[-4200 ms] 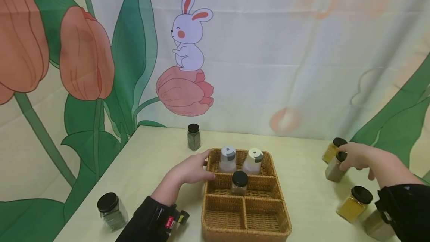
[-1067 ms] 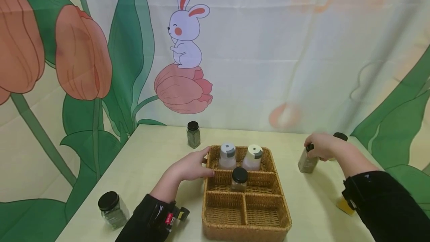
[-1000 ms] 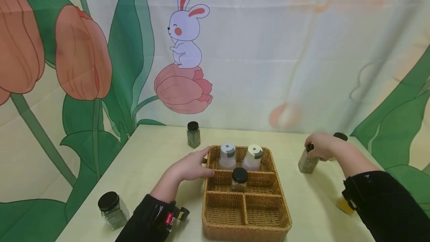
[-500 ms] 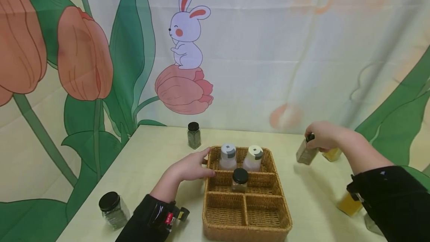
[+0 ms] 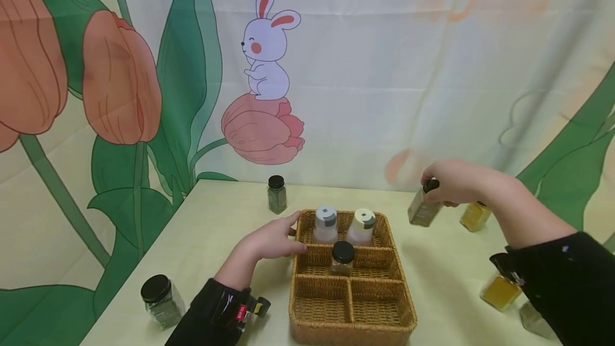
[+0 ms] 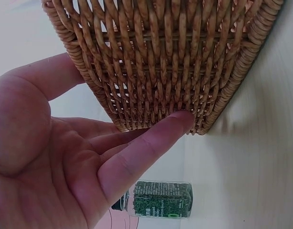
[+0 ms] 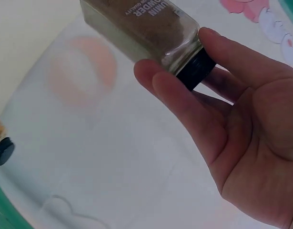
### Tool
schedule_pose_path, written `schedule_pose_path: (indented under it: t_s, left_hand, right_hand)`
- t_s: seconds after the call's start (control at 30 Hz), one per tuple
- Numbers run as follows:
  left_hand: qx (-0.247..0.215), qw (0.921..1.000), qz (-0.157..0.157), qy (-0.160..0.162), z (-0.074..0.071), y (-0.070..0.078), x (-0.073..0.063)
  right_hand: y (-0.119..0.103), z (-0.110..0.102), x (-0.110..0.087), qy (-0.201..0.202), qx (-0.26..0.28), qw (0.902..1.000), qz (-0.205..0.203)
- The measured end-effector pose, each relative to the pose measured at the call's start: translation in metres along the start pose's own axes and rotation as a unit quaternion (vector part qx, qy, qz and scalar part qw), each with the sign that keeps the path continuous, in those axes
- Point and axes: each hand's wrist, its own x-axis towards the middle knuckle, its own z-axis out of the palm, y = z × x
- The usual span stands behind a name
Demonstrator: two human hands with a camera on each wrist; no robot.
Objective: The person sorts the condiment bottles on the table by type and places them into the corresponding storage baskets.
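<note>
My right hand [image 5: 454, 181] grips a square glass spice jar [image 5: 423, 210] by its black lid, tilted, above the back right of the table. In the right wrist view, the jar [image 7: 141, 26] holds brown powder and its label reads "umin powder". My left hand [image 5: 272, 238] is at the left side of a wicker basket [image 5: 353, 330] with several compartments. Its thumb overlaps the rim, while a finger lies against the woven outer wall [image 6: 160, 62]. Two light-capped bottles, one of them a white-capped bottle [image 5: 326, 224], stand in the back compartment. A black-lidded jar [image 5: 343, 258] stands in the middle one.
On the right are two yellow spice jars, a far one [image 5: 474, 217] and a near one [image 5: 501, 291], plus a greyish jar [image 5: 534, 320] partly behind the sleeve. Left of the basket stand a green herb jar [image 5: 276, 194] at the back and another [image 5: 162, 303] in front.
My right hand has carried the cumin jar leftward from beside the far yellow jar and lifted it, tilting it more. My left hand and the basket have stayed put.
</note>
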Motion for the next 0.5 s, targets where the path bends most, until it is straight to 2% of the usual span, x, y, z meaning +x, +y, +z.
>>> schedule_pose_path:
  t_s: [0.33,0.5]
  left_hand:
    - [0.006,1.0000,-0.001,0.002,0.001,-0.001,0.000]
    - [0.000,1.0000,-0.005,0.000,0.001,0.001,0.000]
  right_hand:
    - [-0.047,-0.001,-0.003,-0.001,-0.053,0.9968,-0.060]
    - [-0.068,0.005,-0.003,0.010,-0.110,0.9898,-0.090]
